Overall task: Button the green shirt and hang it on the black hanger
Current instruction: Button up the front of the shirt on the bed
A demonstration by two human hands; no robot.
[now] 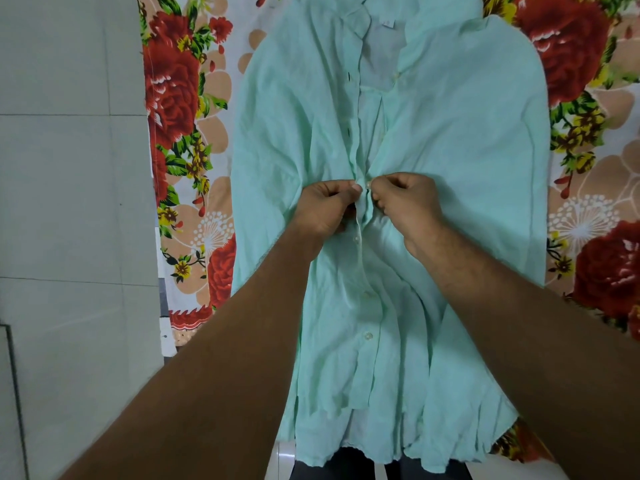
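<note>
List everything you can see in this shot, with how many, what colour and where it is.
green shirt: one, pale green, spread on the sheet, collar at the far end.
buttons: three show, whitish, down the shirt front below the hands.
label: one, white, inside the collar.
floral sheet: one, red roses on cream, under the shirt.
grey tiles: several, left of the sheet.
left hand: one, pinches the shirt's front edge at mid-chest.
right hand: one, pinches the opposite edge, beside the left hand.
</note>
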